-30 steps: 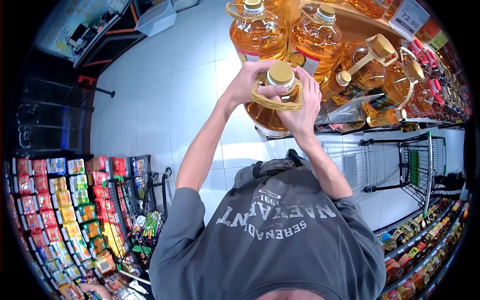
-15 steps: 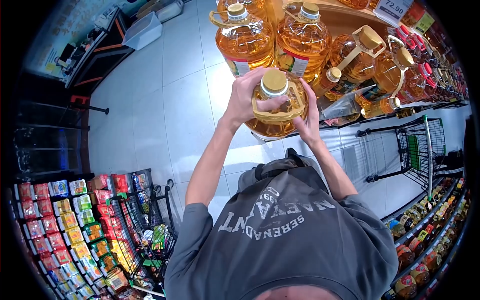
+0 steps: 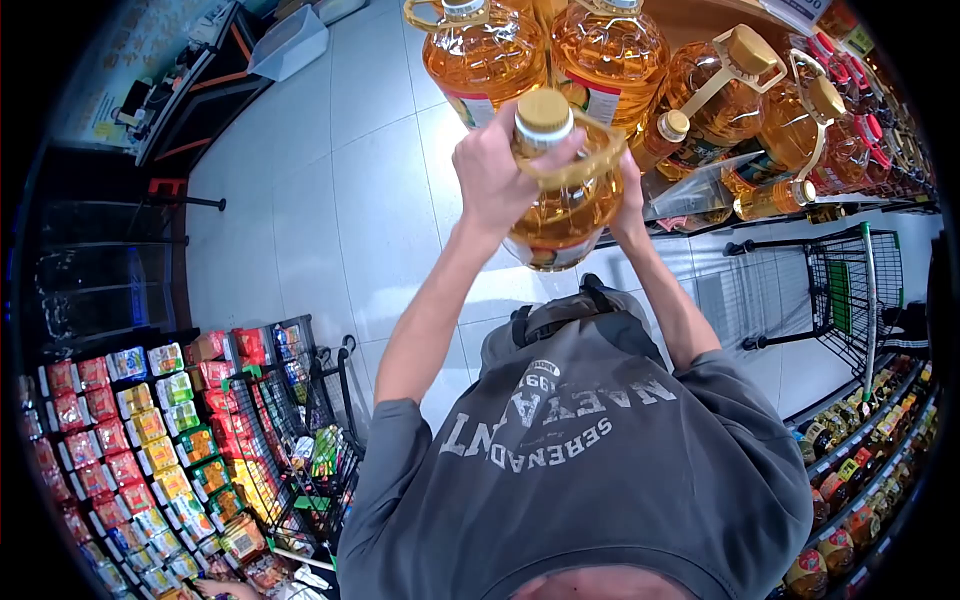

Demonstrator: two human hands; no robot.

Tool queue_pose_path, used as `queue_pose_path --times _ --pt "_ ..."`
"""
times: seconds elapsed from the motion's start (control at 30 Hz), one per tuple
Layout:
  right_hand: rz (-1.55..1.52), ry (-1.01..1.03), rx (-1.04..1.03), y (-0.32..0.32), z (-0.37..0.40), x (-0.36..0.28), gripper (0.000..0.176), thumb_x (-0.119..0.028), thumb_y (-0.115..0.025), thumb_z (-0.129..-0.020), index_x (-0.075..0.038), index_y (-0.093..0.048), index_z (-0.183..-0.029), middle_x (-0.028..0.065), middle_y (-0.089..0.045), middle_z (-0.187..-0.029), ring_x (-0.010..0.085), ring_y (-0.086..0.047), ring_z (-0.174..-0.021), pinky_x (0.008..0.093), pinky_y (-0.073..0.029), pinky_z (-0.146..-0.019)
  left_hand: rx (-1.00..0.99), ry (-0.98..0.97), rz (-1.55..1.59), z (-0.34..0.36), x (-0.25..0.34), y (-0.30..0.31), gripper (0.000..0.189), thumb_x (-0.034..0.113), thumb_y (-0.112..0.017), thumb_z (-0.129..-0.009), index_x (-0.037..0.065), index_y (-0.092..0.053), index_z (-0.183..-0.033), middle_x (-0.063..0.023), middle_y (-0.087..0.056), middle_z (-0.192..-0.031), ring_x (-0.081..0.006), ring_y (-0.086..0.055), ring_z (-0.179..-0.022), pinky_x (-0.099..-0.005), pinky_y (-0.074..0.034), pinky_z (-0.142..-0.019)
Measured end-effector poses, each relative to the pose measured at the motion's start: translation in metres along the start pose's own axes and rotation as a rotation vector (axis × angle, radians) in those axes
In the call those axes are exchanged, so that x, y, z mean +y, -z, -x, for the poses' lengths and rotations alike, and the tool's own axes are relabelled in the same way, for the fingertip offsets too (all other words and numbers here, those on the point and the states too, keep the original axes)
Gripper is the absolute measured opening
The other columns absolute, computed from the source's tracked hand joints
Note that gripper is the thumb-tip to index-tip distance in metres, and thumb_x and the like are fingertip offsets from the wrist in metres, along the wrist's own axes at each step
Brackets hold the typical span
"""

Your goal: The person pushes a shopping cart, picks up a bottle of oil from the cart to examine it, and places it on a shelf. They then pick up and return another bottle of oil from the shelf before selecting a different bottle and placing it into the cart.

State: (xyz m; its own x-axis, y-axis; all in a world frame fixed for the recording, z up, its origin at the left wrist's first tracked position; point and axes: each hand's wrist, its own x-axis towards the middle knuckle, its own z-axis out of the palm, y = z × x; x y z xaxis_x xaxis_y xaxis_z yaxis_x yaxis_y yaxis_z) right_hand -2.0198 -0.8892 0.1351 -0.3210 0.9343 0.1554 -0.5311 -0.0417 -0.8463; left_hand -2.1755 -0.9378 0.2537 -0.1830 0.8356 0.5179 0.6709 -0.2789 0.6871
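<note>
A large clear jug of golden cooking oil (image 3: 565,215) with a gold cap is held up in front of my chest, its top tilted away from me. My left hand (image 3: 492,178) grips its yellow handle loop near the neck, thumb passed through the loop. On the jug's other side my right hand (image 3: 630,198) presses against the wall, its fingers partly hidden behind the jug. Just beyond stand two similar big oil jugs, a left one (image 3: 485,60) and a right one (image 3: 608,55). A smaller oil bottle (image 3: 660,140) is close to my right hand.
More oil bottles (image 3: 715,95) crowd the display at right. A shopping cart (image 3: 835,290) stands on the right, another cart (image 3: 310,460) with goods at left. Packaged goods (image 3: 130,430) fill the lower left, where another person's hand (image 3: 225,590) shows. Bottles line a shelf (image 3: 860,480).
The oil jug has tilted and moved slightly up and away, showing more of its side and label. Both my hands moved with it. The view shifted, and another person's hand appeared at lower left.
</note>
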Motion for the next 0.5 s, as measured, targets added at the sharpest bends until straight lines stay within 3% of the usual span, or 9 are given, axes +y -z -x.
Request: queue_pose_path --times 0.03,0.1,0.2,0.27,0.3,0.37,0.4,0.43,0.5 --pt "0.004 -0.016 0.016 -0.003 -0.007 -0.004 0.063 -0.048 -0.040 -0.100 0.003 -0.045 -0.137 0.0147 -0.054 -0.132 0.0202 -0.054 -0.119 0.0353 -0.041 -0.104 -0.018 0.009 -0.005 -0.008 -0.006 -0.001 0.047 0.043 -0.079 -0.078 0.004 -0.070 -0.101 -0.0090 -0.073 -0.081 -0.0198 -0.072 -0.074 -0.0320 -0.055 -0.065" --pt "-0.001 -0.036 0.072 0.003 -0.025 0.003 0.054 -0.042 -0.040 -0.102 0.004 -0.054 -0.129 0.0108 -0.062 -0.121 0.0182 -0.058 -0.109 0.0326 -0.046 -0.095 0.034 0.002 -0.078 -0.024 -0.023 -0.009 0.059 0.060 -0.074 -0.076 0.004 -0.070 -0.096 -0.0082 -0.073 -0.076 -0.0230 -0.073 -0.070 -0.0348 -0.057 -0.065" --pt "0.229 -0.017 0.151 0.016 -0.039 0.006 0.048 -0.036 -0.043 -0.102 0.005 -0.058 -0.122 0.0116 -0.065 -0.113 0.0181 -0.061 -0.101 0.0331 -0.047 -0.090 0.056 -0.010 -0.122 -0.044 -0.042 -0.012 0.056 0.059 -0.077 -0.074 0.007 -0.072 -0.093 -0.0084 -0.073 -0.075 -0.0255 -0.073 -0.072 -0.0364 -0.057 -0.067" --pt "0.680 0.166 0.195 -0.003 -0.044 -0.025 0.042 -0.031 -0.050 -0.099 0.006 -0.059 -0.117 0.0157 -0.065 -0.109 0.0246 -0.061 -0.101 0.0373 -0.046 -0.089 -0.017 0.042 -0.052 -0.054 -0.036 -0.009 0.041 0.035 -0.078 -0.078 0.005 -0.070 -0.104 -0.0100 -0.074 -0.090 -0.0224 -0.072 -0.084 -0.0340 -0.055 -0.075" --pt "0.683 0.153 0.192 -0.013 -0.046 -0.033 0.042 -0.031 -0.050 -0.099 0.006 -0.059 -0.117 0.0157 -0.065 -0.109 0.0246 -0.061 -0.101 0.0373 -0.046 -0.089 0.001 0.014 0.040 -0.059 -0.030 -0.007 0.033 0.021 -0.077 -0.081 0.004 -0.069 -0.107 -0.0117 -0.073 -0.095 -0.0227 -0.070 -0.088 -0.0325 -0.054 -0.077" --pt "0.856 0.433 0.163 -0.031 -0.051 -0.043 0.038 -0.028 -0.045 -0.101 0.002 -0.065 -0.112 0.0097 -0.070 -0.101 0.0155 -0.064 -0.096 0.0289 -0.048 -0.087 0.019 0.004 0.031 -0.064 -0.030 -0.010 0.030 0.019 -0.077 -0.080 0.005 -0.070 -0.106 -0.0124 -0.073 -0.095 -0.0240 -0.071 -0.088 -0.0328 -0.054 -0.076" --pt "0.856 0.415 0.076 -0.032 -0.056 -0.045 0.042 -0.031 -0.045 -0.102 0.001 -0.062 -0.123 0.0110 -0.067 -0.116 0.0164 -0.060 -0.109 0.0292 -0.044 -0.096 0.035 -0.018 0.022 -0.065 -0.030 -0.012 0.027 0.016 -0.076 -0.079 0.007 -0.071 -0.104 -0.0131 -0.073 -0.094 -0.0253 -0.071 -0.088 -0.0330 -0.054 -0.075" --pt "0.855 0.403 0.069 -0.037 -0.063 -0.048 0.042 -0.031 -0.045 -0.102 0.001 -0.062 -0.123 0.0110 -0.067 -0.116 0.0164 -0.060 -0.109 0.0292 -0.044 -0.096 0.036 -0.005 0.018 -0.066 -0.031 -0.012 0.027 0.016 -0.076 -0.079 0.007 -0.071 -0.104 -0.0131 -0.073 -0.094 -0.0253 -0.071 -0.088 -0.0330 -0.054 -0.075" --pt "0.833 0.253 0.041 -0.050 -0.076 -0.058 0.042 -0.022 -0.064 -0.089 0.004 -0.058 -0.121 0.0188 -0.066 -0.112 0.0262 -0.063 -0.104 0.0337 -0.049 -0.089 0.048 -0.039 0.056 -0.067 -0.031 -0.013 0.028 0.020 -0.076 -0.080 0.007 -0.071 -0.104 -0.0136 -0.073 -0.093 -0.0266 -0.071 -0.087 -0.0344 -0.054 -0.075"
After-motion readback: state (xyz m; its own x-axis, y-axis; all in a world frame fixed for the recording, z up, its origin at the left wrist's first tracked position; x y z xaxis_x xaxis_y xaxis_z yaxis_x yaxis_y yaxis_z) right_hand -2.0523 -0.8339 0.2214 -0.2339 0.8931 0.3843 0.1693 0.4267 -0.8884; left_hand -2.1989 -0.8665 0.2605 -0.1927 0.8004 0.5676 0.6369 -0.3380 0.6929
